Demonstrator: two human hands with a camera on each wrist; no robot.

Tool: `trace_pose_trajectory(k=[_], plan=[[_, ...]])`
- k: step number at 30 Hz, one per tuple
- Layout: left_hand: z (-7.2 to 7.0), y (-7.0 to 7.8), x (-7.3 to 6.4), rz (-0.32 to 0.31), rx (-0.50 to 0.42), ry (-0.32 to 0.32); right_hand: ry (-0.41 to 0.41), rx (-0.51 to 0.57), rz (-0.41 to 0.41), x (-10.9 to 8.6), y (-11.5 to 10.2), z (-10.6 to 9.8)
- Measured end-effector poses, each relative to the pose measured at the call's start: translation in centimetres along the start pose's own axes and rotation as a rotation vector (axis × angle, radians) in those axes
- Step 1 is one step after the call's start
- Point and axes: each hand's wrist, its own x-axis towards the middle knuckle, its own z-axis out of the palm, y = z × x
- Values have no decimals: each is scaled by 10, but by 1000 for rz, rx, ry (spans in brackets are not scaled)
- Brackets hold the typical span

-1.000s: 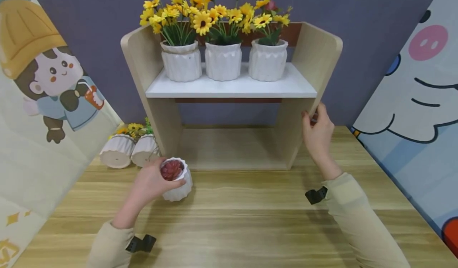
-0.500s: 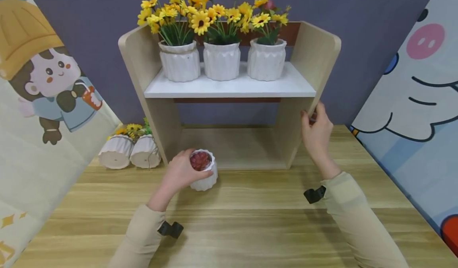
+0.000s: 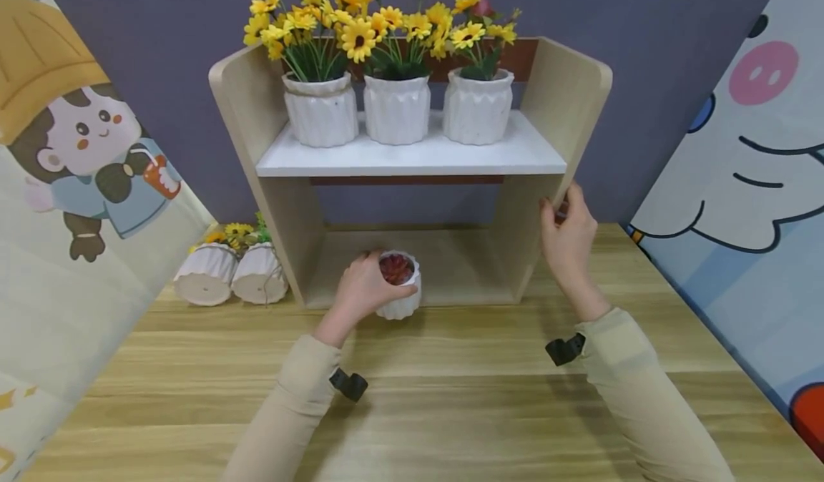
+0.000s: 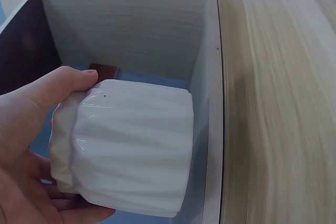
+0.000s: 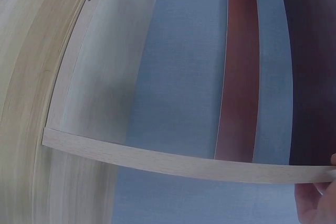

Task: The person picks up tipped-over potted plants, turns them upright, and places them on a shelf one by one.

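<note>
Head view: the left hand (image 3: 362, 290) curls around a small white ribbed pot (image 3: 400, 297) with a red succulent, at the front edge of the wooden shelf unit's (image 3: 412, 167) lower compartment. The right hand (image 3: 568, 233) grips the unit's right side panel. 3 white pots of yellow flowers (image 3: 397, 103) stand on the upper shelf; 2 more pots (image 3: 230, 282) lie tipped on the table (image 3: 450, 396) left of the unit.

Left wrist view: thumb and fingers wrap the pot (image 4: 126, 148), inside the compartment opening.

Right wrist view: only fingertips (image 5: 317, 203) show at the panel edge, apparently pinching it.
</note>
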Motion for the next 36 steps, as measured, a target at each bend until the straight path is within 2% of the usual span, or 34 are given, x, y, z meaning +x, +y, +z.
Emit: trace_pose_trajectory(k=[13,24,32,36], plan=[[24,18,19,27,-1,-21,18,-7,-10,0,0,1],[44,30,32,-32,-7,-21,64,-1,-24,-1,2,6],[54,41,41,-62,-20,-67,148,-86,-134,-6,10,16],[60,47,45,-78,-3,-100,163,-114,-165,-8,14,19]])
